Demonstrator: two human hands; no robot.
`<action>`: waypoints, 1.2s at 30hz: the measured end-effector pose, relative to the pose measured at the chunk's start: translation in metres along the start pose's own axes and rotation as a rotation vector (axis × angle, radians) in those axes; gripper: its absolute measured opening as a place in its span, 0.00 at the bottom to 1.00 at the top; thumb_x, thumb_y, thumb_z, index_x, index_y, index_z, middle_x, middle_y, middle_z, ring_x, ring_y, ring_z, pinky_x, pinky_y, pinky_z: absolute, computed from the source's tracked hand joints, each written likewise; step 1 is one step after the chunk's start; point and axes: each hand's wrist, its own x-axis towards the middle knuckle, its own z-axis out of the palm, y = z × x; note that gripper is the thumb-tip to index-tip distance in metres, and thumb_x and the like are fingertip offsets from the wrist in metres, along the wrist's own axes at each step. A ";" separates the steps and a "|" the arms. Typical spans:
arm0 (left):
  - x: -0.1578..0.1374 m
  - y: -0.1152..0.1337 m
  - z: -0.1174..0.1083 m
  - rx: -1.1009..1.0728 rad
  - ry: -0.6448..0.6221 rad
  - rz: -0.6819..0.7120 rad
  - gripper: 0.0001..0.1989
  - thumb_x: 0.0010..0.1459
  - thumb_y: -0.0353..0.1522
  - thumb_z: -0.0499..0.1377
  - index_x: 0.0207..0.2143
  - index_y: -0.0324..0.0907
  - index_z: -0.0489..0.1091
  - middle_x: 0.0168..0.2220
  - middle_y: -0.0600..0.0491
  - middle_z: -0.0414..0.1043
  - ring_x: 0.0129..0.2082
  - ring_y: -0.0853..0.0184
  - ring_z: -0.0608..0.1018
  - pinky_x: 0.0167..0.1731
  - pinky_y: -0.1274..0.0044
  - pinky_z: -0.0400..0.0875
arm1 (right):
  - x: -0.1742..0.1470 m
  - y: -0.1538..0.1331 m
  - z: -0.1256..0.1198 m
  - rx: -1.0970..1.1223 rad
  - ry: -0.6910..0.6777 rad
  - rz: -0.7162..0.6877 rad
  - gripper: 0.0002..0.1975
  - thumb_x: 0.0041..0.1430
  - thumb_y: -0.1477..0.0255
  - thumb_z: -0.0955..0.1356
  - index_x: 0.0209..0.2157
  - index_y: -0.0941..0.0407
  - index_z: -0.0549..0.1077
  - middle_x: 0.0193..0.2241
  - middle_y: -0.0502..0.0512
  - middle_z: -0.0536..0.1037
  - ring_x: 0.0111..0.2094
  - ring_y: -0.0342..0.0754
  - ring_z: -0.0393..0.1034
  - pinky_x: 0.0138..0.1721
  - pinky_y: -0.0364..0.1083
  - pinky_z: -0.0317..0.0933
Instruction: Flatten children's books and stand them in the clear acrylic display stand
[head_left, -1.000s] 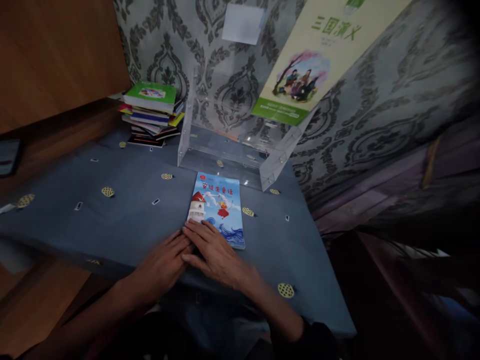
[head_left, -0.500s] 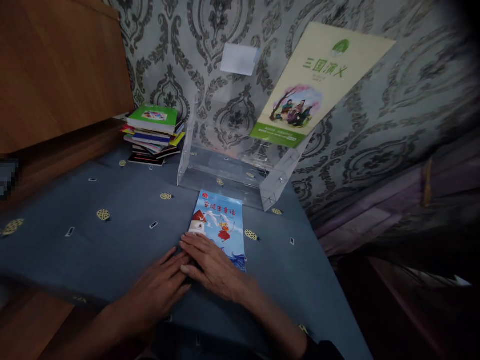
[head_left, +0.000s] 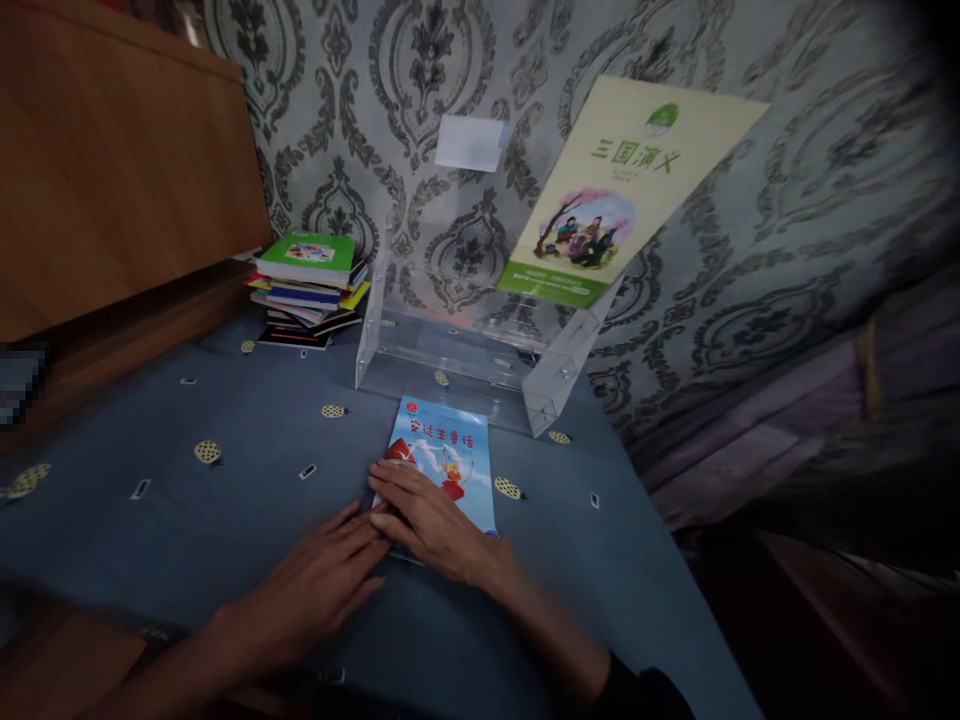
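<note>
A light-blue picture-covered book (head_left: 469,470) lies flat on the table in front of me, red characters across its cover. My right hand (head_left: 431,515) rests over the book's lower left part, fingers stretched out and hiding some of the cover. Beside it, my left hand (head_left: 322,565) lies with straight fingers, its fingertips meeting the right hand at the book's left edge. Neither hand grips anything. Behind the book stands a clear acrylic book rack (head_left: 465,385), and a tall cream and green book (head_left: 574,240) leans at its right side.
A stack of books (head_left: 304,290) with a green one on top stands at the back left, near a wooden cabinet (head_left: 120,160). A blue patterned cloth (head_left: 255,520) covers the table. A white card (head_left: 470,143) is at the patterned wall. Curtains (head_left: 765,470) hang at the right.
The view has tilted, so the rack, books and wall sit slightly lower. My right hand has slid a little over the book, covering more of its lower part; my left hand stays beside it.
</note>
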 end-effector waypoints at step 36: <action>0.005 0.027 -0.019 -0.077 -0.132 0.114 0.14 0.69 0.35 0.53 0.52 0.38 0.71 0.56 0.46 0.74 0.60 0.62 0.73 0.65 0.68 0.58 | -0.066 0.016 0.028 -0.203 0.144 -0.074 0.27 0.70 0.66 0.62 0.68 0.48 0.57 0.66 0.55 0.64 0.66 0.53 0.58 0.65 0.56 0.60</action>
